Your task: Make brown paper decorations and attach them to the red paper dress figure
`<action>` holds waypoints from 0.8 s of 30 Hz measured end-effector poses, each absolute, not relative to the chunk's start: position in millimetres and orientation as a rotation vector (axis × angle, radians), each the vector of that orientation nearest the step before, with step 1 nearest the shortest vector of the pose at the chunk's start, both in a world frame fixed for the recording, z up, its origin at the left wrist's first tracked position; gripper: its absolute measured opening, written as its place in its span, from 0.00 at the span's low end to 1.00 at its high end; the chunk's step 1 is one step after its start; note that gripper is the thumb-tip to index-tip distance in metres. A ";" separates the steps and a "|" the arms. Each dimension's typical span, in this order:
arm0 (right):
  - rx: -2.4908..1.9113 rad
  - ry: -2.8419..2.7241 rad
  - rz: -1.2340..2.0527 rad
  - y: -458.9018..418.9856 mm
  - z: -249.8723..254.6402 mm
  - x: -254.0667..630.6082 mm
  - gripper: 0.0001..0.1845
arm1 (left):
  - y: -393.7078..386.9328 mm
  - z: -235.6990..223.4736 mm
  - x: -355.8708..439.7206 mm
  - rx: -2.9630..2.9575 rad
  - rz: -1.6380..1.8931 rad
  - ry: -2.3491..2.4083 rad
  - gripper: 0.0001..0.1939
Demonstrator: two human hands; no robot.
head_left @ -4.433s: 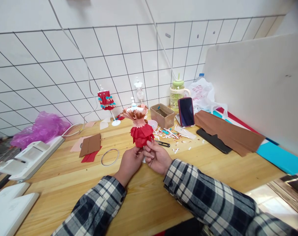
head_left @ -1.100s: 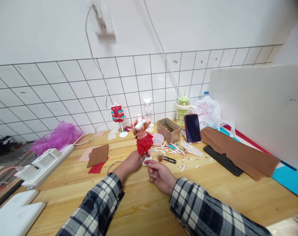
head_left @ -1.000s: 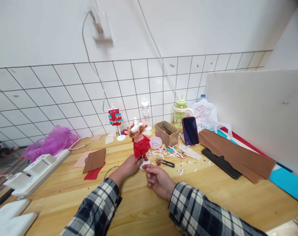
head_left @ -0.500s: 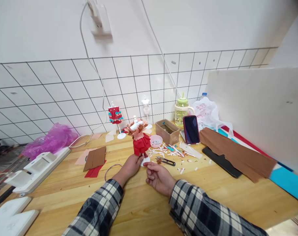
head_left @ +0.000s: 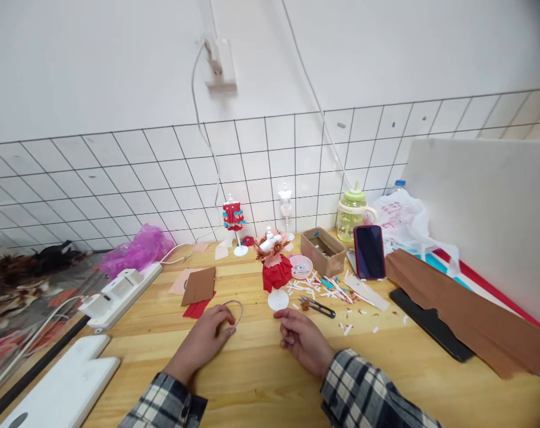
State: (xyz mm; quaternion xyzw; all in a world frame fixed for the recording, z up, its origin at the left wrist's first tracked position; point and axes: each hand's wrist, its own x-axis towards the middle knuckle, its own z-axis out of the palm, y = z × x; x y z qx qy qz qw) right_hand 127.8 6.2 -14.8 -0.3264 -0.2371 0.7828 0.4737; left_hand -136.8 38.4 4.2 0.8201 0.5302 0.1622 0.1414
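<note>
A miniature dress form in a red skirt with a pink and brown ruffled collar [head_left: 276, 272] stands upright on its round white base [head_left: 278, 300]. My left hand [head_left: 201, 340] is over the table to its left, thumb and fingers apart at a thin ring [head_left: 240, 311]; I cannot tell whether it touches the ring. Just in front of the white base is my right hand [head_left: 304, 342], its fingers curled together; anything held in them is too small to make out. Thread snips [head_left: 321, 307] lie to the right, beside a brown scrap.
Behind stand a red and blue dressed form [head_left: 233, 216] and a bare white one [head_left: 286, 207]. A cardboard box [head_left: 323, 252], pink dish [head_left: 301, 267], phone [head_left: 369, 252] and paper strips lie right. Brown fabric pieces [head_left: 198, 286] and a power strip [head_left: 118, 294] lie left.
My left hand has let go of the dress form's base and moved left toward the ring. The view has shifted left and up. My right hand stays curled near the base.
</note>
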 end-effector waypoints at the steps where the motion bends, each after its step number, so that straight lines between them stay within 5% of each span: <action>1: -0.816 -0.597 1.907 5.7 -14.7 126.5 0.17 | 40.0 3.6 -137.2 2.354 0.454 1.599 0.10; 6: -0.861 -0.796 1.865 7.2 -19.7 121.3 0.14 | 79.8 13.7 -141.4 2.413 0.440 2.185 0.14; 14: -0.953 -1.230 1.765 6.1 -19.6 120.7 0.10 | 210.5 19.3 -150.7 2.429 0.407 2.220 0.25; 24: -0.981 -1.382 1.747 6.8 -22.9 121.7 0.09 | 200.5 17.8 -115.0 2.335 0.349 2.176 0.12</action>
